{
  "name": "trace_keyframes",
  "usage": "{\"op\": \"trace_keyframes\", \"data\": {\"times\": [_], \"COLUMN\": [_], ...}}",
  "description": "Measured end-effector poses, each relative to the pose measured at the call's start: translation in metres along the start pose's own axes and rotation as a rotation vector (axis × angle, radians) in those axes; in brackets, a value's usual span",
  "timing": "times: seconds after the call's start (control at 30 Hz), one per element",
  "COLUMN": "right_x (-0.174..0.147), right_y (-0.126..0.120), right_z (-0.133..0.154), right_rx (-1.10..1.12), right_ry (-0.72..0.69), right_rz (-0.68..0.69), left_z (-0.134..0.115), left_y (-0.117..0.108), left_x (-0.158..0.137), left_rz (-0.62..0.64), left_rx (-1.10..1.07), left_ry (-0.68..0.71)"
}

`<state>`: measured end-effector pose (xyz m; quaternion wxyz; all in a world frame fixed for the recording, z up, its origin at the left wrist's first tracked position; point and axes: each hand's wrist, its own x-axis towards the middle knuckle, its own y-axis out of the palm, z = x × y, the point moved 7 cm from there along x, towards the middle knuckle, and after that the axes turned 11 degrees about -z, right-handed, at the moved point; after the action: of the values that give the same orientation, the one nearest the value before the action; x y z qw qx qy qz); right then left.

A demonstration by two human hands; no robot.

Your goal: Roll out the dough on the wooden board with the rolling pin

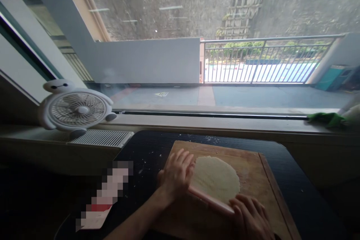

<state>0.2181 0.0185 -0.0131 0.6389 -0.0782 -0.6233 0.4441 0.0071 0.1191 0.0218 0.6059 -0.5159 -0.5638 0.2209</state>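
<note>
A flat round of pale dough (218, 178) lies on a wooden board (247, 163). Across its near edge runs a pinkish rolling pin (209, 199), slanting from upper left to lower right. My left hand (178, 172) covers the pin's left end, fingers together and pointing away from me. Over the right end, my right hand (251, 213) has its fingers bent around the pin, close to the dough's lower right edge. Both ends of the pin are hidden beneath the hands.
The board rests on a black table (152, 157) sprinkled with white flour specks. A partly pixelated pale packet (102, 198) lies at left. Beyond stand a white fan (81, 108) on the sill and a wide window; a green cloth (327, 119) is at right.
</note>
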Motion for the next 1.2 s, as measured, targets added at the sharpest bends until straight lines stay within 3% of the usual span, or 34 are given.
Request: {"op": "trace_keyframes", "data": {"times": [0.13,0.2,0.3,0.43,0.53,0.67,0.77,0.87,1.0,1.07,1.2], "right_x": [0.059,0.072,0.064,0.048,0.071,0.132,0.157,0.148,0.102,0.085,0.099], "right_y": [0.008,0.019,0.030,0.032,0.044,0.092,0.123,0.121,0.083,0.071,0.083], "right_z": [-0.012,-0.004,0.016,0.029,0.030,0.033,0.039,0.041,0.030,0.025,0.026], "right_rx": [-0.089,-0.122,-0.124,-0.089,-0.058,-0.075,-0.064,-0.065,-0.089,-0.093,-0.110], "right_ry": [0.076,0.078,0.026,0.008,0.050,0.139,0.157,0.135,0.090,0.081,0.094], "right_rz": [0.045,0.089,0.120,0.129,0.136,0.255,0.396,0.416,0.351,0.351,0.365], "left_z": [0.000,0.003,0.006,0.003,-0.008,-0.002,0.012,0.022,0.018,0.018,0.021], "left_y": [0.019,0.024,0.017,-0.003,-0.010,-0.007,-0.006,-0.007,-0.004,-0.003,-0.008], "left_x": [0.057,0.067,0.043,-0.037,-0.075,-0.064,-0.050,-0.064,-0.105,-0.113,-0.104], "left_rz": [-0.044,-0.020,0.007,0.019,0.030,0.109,0.151,0.138,0.110,0.089,0.060], "left_rx": [-0.015,-0.014,-0.045,-0.039,-0.031,-0.024,0.001,0.046,0.072,0.077,0.061], "left_ry": [-0.074,-0.109,-0.110,-0.045,0.082,0.059,-0.017,0.012,0.271,0.334,0.310]}}
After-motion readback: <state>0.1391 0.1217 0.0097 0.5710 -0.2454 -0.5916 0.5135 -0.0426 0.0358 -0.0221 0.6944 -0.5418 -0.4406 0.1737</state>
